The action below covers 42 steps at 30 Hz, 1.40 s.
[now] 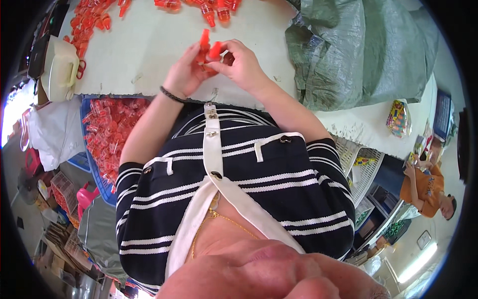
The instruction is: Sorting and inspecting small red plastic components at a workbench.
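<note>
Both hands meet over the near part of the white table (144,50). My left hand (184,72), with a dark braided bracelet at its wrist, is curled round a small red plastic bottle (204,39) with a narrow spout-like top. My right hand (241,65) pinches a second small red bottle (215,51) of the same look, close against the first. More red plastic shows between the palms, partly hidden by the fingers. Farther off on the table lie several loose red bottles (223,14), nearest to my hands.
A heap of red bottles (89,22) lies at the far left, near a cream plastic container (60,70). A blue crate (85,117) of red pieces stands below the left edge. Green sheeting (343,60) covers the table's right side. A person in orange (423,187) is at right.
</note>
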### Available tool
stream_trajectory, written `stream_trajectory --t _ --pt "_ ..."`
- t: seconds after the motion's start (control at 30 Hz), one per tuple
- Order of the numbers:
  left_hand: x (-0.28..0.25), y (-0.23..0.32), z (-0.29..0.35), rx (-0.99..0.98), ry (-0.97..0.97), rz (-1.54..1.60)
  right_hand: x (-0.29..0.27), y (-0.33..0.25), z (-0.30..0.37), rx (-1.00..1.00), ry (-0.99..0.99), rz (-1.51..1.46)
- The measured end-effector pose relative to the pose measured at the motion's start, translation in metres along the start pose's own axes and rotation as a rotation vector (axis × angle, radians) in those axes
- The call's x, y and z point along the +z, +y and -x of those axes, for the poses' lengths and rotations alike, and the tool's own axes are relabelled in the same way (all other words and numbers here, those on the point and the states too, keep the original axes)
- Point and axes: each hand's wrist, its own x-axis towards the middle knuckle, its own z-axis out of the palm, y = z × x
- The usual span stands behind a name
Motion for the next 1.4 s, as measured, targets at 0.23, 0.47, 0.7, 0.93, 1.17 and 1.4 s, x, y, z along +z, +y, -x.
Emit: stream_trajectory --t 0.23,0.47,0.7,0.93,1.17,1.4 --pt "-0.014 -0.017 -0.008 -0.106 -0.167 0.306 -0.09 0.038 0.007 -0.068 0.388 0.705" --pt "-0.013 -0.007 -0.007 -0.158 -0.269 0.15 -0.167 0.048 0.01 0.316 0.385 1.566" --pt "-0.004 -0.008 0.006 -0.153 -0.125 -0.014 -0.13 0.027 0.001 -0.017 0.301 0.816" --pt "0.0 0.007 0.008 -0.189 -0.207 -0.268 -0.059 0.002 0.009 -0.164 -0.057 0.116" --pt "0.014 0.013 0.019 -0.208 -0.169 -0.416 -0.041 -0.008 0.007 -0.255 -0.133 0.155" --pt "0.014 -0.009 0.017 0.32 -0.165 -0.834 -0.029 0.012 0.014 0.201 -0.027 -0.264"
